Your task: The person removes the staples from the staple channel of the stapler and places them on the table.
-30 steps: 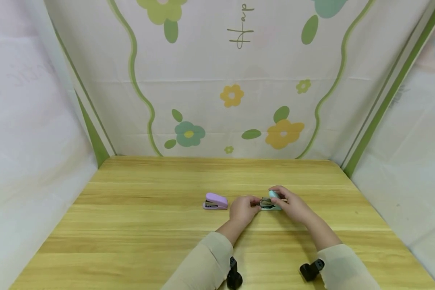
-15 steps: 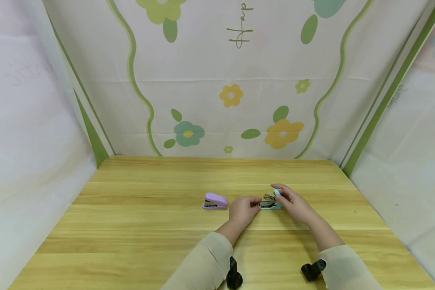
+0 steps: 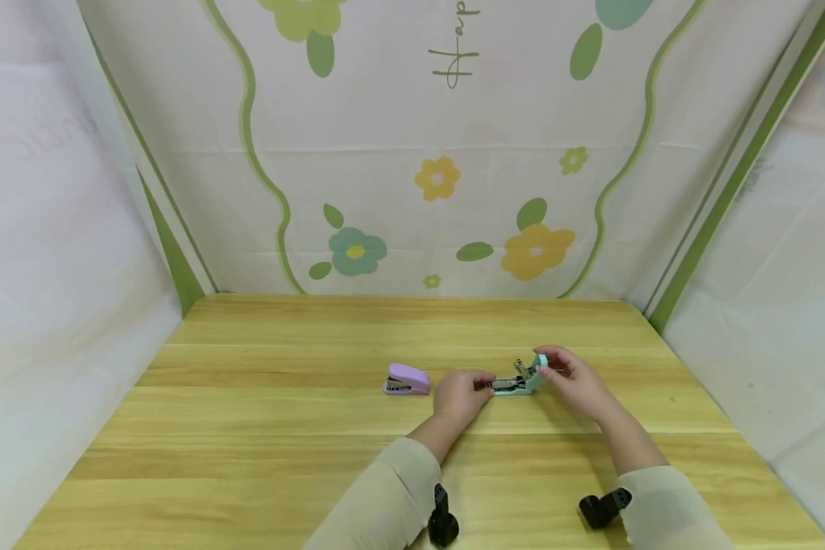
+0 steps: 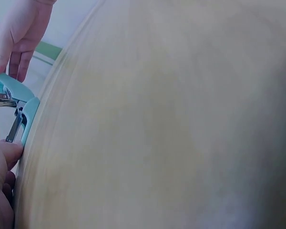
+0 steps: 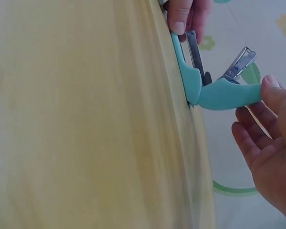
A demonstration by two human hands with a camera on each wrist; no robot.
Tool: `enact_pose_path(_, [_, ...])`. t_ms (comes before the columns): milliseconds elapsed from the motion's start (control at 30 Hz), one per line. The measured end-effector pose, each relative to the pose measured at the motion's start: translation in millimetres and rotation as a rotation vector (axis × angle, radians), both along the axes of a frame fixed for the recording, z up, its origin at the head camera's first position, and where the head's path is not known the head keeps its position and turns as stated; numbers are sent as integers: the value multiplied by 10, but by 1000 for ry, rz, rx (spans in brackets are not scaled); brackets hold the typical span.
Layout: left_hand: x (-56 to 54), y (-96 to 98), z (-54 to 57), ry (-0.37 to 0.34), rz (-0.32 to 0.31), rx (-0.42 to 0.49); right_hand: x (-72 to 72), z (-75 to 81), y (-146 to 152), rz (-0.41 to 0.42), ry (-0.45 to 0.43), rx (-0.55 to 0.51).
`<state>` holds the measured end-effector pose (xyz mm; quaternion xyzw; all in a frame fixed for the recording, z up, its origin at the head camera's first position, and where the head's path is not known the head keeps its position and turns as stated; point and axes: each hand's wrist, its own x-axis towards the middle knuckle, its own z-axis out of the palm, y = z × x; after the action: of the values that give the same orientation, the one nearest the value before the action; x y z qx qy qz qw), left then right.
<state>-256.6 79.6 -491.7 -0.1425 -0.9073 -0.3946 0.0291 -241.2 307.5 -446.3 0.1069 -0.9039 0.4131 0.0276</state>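
Observation:
A teal stapler (image 3: 512,389) lies on the table with its top swung up past upright, baring the metal magazine and a raised metal arm (image 5: 240,63). My left hand (image 3: 459,397) pinches the front end of its base between thumb and fingers. At the other end, my right hand (image 3: 577,384) holds the tip of the lifted teal cover (image 5: 231,95), thumb on the inner side and fingers behind. In the left wrist view, the stapler's hinge (image 4: 29,106) shows between both hands. To the left of my left hand sits a closed lilac stapler (image 3: 409,379).
The wooden table (image 3: 247,428) runs back to a floral cloth wall (image 3: 385,153), with cloth sides at left and right. Black wrist cameras (image 3: 443,527) are strapped at both sleeves.
My right hand has moved to the right and tipped the teal stapler's cover back, opening it wide. My left hand keeps its pinch on the base. The lilac stapler has not moved.

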Motion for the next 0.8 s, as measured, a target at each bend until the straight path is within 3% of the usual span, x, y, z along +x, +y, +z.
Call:
enact_pose_path(500, [-5, 0, -7, 17, 6, -16, -13, -16, 249, -44, -100, -96])
enact_pose_path(800, [8, 1, 18, -4, 10, -10, -24, -54, 422, -66, -172, -57])
